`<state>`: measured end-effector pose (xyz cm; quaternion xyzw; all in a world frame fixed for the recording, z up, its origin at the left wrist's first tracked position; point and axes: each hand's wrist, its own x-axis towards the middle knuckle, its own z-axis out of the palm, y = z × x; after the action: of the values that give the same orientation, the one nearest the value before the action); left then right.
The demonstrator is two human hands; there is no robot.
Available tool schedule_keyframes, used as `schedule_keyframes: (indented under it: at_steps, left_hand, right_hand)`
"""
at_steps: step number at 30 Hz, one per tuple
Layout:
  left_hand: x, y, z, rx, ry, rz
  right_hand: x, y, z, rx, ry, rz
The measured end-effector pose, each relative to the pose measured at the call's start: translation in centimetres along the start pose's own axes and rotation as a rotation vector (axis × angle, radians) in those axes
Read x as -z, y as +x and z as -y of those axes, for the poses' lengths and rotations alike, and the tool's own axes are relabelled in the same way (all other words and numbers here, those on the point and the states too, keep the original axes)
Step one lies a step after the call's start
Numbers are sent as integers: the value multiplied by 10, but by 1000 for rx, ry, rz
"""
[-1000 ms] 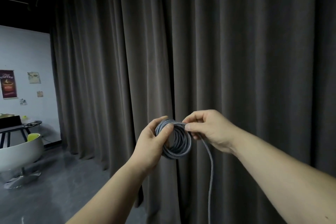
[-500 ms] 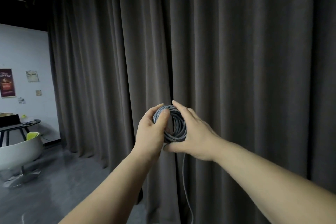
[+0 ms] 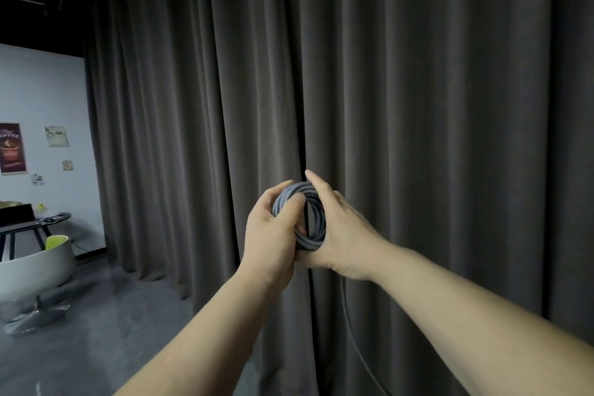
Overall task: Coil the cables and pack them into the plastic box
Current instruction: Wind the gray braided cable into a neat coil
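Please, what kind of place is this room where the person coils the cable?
Probably a café-style lounge or a studio set, not a home. A tall dark grey pleated curtain fills most of the view, a coffee poster hangs on the white wall, and a white tub chair with green lining stands by a dark table.

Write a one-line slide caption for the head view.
Left hand grips a coiled grey braided cable while the right hand cups it, before dark grey curtains.
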<state>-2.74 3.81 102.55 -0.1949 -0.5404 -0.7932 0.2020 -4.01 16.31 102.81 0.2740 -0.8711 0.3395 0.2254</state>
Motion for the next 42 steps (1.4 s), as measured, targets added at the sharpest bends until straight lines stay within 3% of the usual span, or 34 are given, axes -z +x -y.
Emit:
schedule_keyframes:
  at_steps: [6, 8, 10, 12, 15, 18, 22, 25, 28, 36, 39, 42]
  left_hand:
    - [24, 26, -7, -64, -25, -267]
    - [38, 35, -15, -51, -73, -347]
    - [49, 40, -20, -39, -84, -406]
    - [55, 44, -18, -43, -49, -453]
    - [56, 46, -9, -101, 96, -487]
    - [55, 41, -1, -153, 305, -445]
    - [48, 28, 5, -117, 426, -292]
    - [42, 21, 10, 43, 241, -205]
    - [37, 17, 10, 132, 51, -115]
    - [25, 8, 15, 69, 189, -3]
    - [30, 9, 18, 41, 228, 40]
    - [37, 12, 18, -2, 288, 78]
  right_hand:
    - [1, -12, -28, -197, 204, 140]
    - [2, -18, -40, -279, 393, 61]
    - [4, -22, -43, -334, 429, -45]
    - [4, -21, -40, -268, 125, -110]
    - [0, -20, -12, 6, -412, 68]
    - [-5, -15, 23, 211, -424, 223]
    - [-6, 1, 33, 336, -180, 75]
    - [-13, 9, 26, 237, 101, -90]
    - [-17, 12, 23, 72, 383, -127]
    - [-11, 13, 8, -190, 526, -92]
    - [2, 8, 5, -234, 547, 3]
    - [21, 2, 0, -277, 712, 228]
